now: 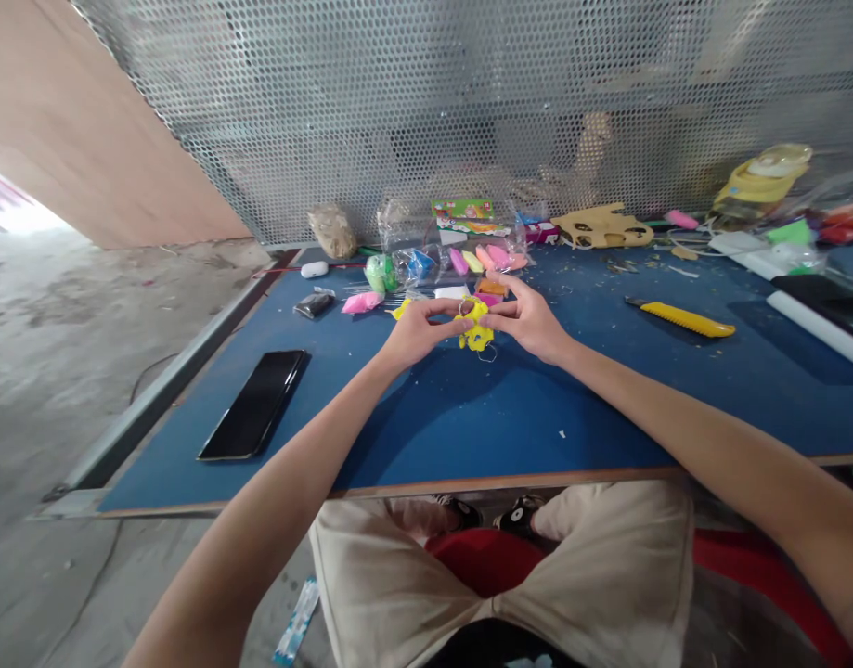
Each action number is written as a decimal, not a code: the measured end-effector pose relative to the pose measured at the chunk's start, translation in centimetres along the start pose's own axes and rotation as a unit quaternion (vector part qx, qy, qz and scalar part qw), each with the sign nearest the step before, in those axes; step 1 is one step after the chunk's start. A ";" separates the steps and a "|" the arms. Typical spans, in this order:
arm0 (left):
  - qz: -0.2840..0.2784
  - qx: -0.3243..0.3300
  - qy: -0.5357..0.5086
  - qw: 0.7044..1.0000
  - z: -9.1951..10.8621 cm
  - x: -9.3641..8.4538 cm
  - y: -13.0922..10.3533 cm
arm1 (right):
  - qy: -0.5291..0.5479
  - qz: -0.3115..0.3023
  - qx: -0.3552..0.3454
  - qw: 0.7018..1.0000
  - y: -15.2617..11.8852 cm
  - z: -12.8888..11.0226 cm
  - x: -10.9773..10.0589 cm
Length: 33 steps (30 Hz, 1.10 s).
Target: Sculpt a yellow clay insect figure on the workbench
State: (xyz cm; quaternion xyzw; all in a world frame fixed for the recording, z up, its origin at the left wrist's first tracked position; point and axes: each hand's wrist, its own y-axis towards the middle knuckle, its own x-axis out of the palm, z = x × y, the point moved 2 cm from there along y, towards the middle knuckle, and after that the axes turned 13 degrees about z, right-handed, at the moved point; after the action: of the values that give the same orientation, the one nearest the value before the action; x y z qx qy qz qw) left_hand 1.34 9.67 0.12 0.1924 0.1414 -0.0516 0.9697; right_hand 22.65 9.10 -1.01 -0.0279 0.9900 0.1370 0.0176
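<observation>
Between my two hands, above the blue table [412, 427], is a small bright yellow piece [476, 332] with an uneven outline and thin wire loops at its top and bottom. My left hand [420, 332] pinches its left side between thumb and fingers. From the right, my right hand [527, 317] grips its upper right edge with thumb and fingertips. Another bit of yellow [401, 309] shows just behind my left hand. Orange and pink packets [492, 289] lie behind the fingers of my right hand.
A black phone [255, 404] lies at the left. Toward the right are a yellow cutter [687, 319] and a white power strip [820, 327]. Along the perforated metal screen [412, 111] stand bagged clay pieces [485, 258], a green figure [381, 273] and a tan cut-out piece [602, 226].
</observation>
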 end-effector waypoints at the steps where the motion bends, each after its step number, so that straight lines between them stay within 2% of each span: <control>1: 0.001 -0.003 -0.005 1.000 0.0 0.0 0.0 | 0.001 0.001 -0.001 1.000 0.0 0.0 0.0; 13: 0.028 -0.020 -0.020 0.999 -0.1 0.7 -0.2 | 0.045 0.027 0.002 0.999 0.2 0.6 0.3; 20: 0.017 -0.010 -0.025 0.999 0.3 1.1 -0.4 | 0.032 0.032 -0.005 0.999 0.1 0.4 0.3; 26: 0.055 0.042 -0.013 0.998 0.8 0.8 -0.4 | 0.028 0.041 -0.002 0.999 0.2 0.5 0.1; 30: 0.094 0.050 0.002 0.994 0.9 0.6 -0.3 | 0.021 0.038 -0.005 0.999 0.2 0.6 0.1; 33: 0.103 0.056 0.000 0.993 1.1 0.7 -0.4 | 0.018 0.033 -0.012 0.999 0.2 0.7 0.2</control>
State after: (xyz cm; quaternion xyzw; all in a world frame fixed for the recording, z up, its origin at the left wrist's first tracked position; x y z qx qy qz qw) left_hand 2.23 8.87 0.72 0.2600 0.1173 0.0407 0.9576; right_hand 22.51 9.46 -1.63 0.0026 0.9888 0.1491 -0.0050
